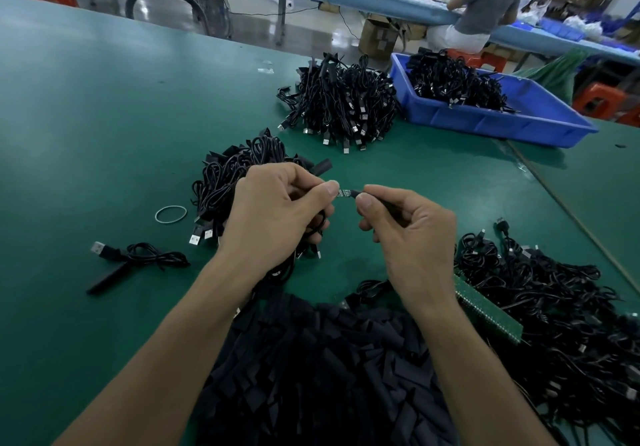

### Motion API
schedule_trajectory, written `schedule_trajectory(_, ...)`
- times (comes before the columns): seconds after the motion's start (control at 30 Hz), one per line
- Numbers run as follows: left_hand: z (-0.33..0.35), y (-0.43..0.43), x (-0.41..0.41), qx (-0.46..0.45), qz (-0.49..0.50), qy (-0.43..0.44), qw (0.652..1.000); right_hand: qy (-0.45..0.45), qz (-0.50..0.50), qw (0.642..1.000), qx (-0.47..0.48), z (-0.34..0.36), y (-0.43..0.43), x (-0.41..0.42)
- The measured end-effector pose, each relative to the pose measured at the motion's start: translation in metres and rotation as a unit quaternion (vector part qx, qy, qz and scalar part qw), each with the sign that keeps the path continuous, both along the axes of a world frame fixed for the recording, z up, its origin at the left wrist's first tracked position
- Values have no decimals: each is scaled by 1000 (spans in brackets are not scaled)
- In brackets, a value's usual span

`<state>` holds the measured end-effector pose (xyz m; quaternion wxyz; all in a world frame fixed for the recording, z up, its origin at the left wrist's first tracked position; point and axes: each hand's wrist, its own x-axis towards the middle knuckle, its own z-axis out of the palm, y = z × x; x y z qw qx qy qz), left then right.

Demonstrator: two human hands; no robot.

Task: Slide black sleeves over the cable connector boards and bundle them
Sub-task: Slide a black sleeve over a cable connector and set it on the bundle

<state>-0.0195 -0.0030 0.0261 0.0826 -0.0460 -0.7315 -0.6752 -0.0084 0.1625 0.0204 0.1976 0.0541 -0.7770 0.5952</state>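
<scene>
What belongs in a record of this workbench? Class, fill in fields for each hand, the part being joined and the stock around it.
Left hand: pinches the connector board
Right hand: pinches a black sleeve at the board's end
Near pile: loose sleeves
Right pile: tangled cables
Far side: cable heap beside a blue bin holding more
Loose item: rubber band on the green table

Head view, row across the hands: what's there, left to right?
rubber band → left hand → connector board → right hand pinching black sleeve → loose cable pile
</scene>
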Motion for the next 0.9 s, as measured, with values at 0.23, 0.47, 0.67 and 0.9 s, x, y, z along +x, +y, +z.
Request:
schedule_trajectory(0.23, 0, -4, -2, 25, -16, -16, 999, -30, 63, 997, -20, 3, 6, -5)
schedule_trajectory(0.47, 3, -5, -2, 50, -26, -26, 998, -44, 128, 990, -46, 8, 12, -6)
schedule_trajectory(0.67, 3, -3, -1, 42, -21, -7, 999, -22, 97, 995, -22, 8, 11, -4)
schedule_trajectory(0.9, 4, 0, 0, 77, -30, -17, 996, 2, 57, 998, -11, 8, 8, -2)
